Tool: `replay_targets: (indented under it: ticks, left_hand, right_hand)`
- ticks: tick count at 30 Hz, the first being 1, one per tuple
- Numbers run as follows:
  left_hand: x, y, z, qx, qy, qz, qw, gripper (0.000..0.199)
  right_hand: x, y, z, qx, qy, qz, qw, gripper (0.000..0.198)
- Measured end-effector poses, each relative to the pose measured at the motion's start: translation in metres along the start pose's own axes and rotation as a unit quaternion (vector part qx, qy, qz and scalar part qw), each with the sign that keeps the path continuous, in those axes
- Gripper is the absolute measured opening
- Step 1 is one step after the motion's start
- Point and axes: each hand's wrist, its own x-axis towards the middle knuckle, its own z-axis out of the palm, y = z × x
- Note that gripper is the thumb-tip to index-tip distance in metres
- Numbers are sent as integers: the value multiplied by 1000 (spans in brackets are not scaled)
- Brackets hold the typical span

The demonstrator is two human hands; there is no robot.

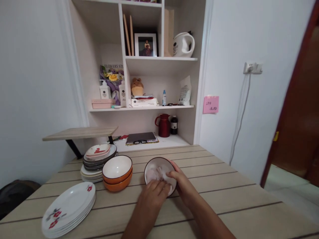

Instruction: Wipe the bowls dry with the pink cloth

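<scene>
Dark-rimmed bowl [164,162], tilted, right of the orange bowls [117,179]: the right hand [183,184] pinches its wall, seemingly bracing it while the left hand [153,197] presses pale cloth [152,174] inside; whether it grips, I cannot tell. Oval plates [71,205] lie stacked left of the orange bowls.

cloth [151,174]: partly under hands [154,196] | bottle label [174,125]: too small | forearms [208,214]: cut off

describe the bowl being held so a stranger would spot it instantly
On the slatted wooden table, look right of the stacked orange bowls. There the right hand holds one dark-rimmed bowl. Unlike those, it is single, with pale cloth inside.
</scene>
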Motion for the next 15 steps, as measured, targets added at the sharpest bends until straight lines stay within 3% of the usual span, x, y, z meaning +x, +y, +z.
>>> replay_targets:
  ticks: [8, 11, 15]
  left_hand:
    - [-4, -3, 9, 50, 54, 11, 997, 30]
    - [-6, -4, 9, 65, 49, 6, 997, 31]
    - [-8, -5, 4, 78, 45, -56, 994, 35]
  right_hand:
    - [-6, -15, -12, -3, -46, 33, 998, 67]
    - [-6, -8, -10, 41, -61, 31, 997, 82]
    - [-8, 7, 5, 108, -102, 3, 989, 104]
